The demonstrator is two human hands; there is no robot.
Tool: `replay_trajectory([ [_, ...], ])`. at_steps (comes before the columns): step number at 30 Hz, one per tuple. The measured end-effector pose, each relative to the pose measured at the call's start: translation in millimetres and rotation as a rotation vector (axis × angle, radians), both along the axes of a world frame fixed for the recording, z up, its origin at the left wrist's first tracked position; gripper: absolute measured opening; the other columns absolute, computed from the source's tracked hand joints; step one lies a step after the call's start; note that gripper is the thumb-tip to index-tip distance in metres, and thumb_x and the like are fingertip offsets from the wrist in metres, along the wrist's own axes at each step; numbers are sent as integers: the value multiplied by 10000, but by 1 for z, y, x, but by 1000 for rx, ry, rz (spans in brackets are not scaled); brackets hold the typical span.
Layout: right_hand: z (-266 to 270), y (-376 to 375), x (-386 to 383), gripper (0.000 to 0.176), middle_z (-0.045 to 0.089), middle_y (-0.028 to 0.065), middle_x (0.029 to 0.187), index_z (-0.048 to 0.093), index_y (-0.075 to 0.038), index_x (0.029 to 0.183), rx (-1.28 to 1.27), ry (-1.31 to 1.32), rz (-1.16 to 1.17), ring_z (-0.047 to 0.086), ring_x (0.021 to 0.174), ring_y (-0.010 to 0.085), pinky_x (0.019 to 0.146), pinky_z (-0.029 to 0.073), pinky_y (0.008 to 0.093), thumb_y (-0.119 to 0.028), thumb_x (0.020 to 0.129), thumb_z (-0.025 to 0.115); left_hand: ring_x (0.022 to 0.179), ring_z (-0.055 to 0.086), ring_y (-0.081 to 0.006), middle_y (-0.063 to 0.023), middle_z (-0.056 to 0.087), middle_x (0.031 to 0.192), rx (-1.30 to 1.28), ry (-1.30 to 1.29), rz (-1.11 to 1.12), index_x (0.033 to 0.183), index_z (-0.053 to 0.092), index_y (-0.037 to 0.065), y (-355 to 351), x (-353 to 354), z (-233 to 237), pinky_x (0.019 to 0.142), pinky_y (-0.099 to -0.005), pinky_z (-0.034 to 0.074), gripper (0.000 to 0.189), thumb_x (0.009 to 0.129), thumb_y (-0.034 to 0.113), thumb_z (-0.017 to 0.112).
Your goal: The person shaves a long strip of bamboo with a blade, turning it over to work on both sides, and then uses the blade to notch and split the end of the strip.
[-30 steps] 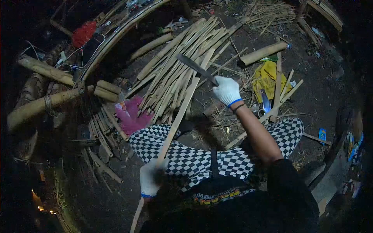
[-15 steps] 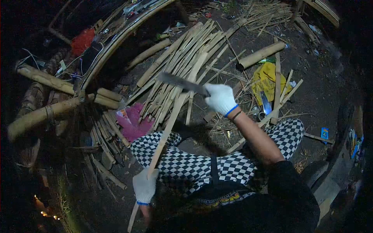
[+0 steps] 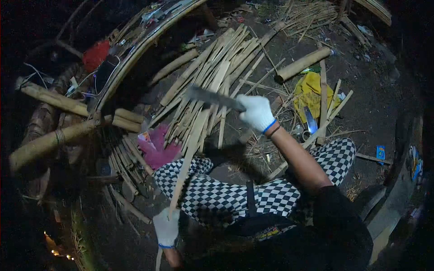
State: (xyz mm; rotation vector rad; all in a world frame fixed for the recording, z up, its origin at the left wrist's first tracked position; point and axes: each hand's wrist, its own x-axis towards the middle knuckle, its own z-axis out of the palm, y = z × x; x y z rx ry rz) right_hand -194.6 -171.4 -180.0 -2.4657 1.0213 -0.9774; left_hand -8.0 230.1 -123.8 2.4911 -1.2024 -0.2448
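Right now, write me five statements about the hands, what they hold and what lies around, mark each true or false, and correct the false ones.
1. The right hand holds a long blade. True.
2. The left hand is empty. False: it grips a long pale strip.
3. Both hands wear white gloves with blue edges at the wrist. True.
4. The yellow cloth lies left of the pink material in the picture. False: it lies to the right of it.
5. The person's trousers are plain black. False: they have a black-and-white check.
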Motion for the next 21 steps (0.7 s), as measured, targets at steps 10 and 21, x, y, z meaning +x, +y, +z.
replay_trajectory([
  [10, 15, 79, 11, 201, 624, 180, 723, 584, -73, 870, 126, 23, 78, 638, 713, 368, 640, 505, 472, -222, 736, 606, 740, 611, -405, -250, 592, 756, 9, -80, 63, 939, 605, 27, -68, 1, 5, 631, -476, 439, 326, 925, 333, 494],
  [21, 11, 50, 18, 148, 623, 147, 667, 615, -89, 778, 61, 90, -67, 647, 667, 325, 574, 500, 444, -214, 700, 609, 705, 623, -396, -196, 635, 748, 178, -290, -3, 892, 603, 113, -102, -35, 18, 628, -506, 471, 326, 959, 364, 407],
])
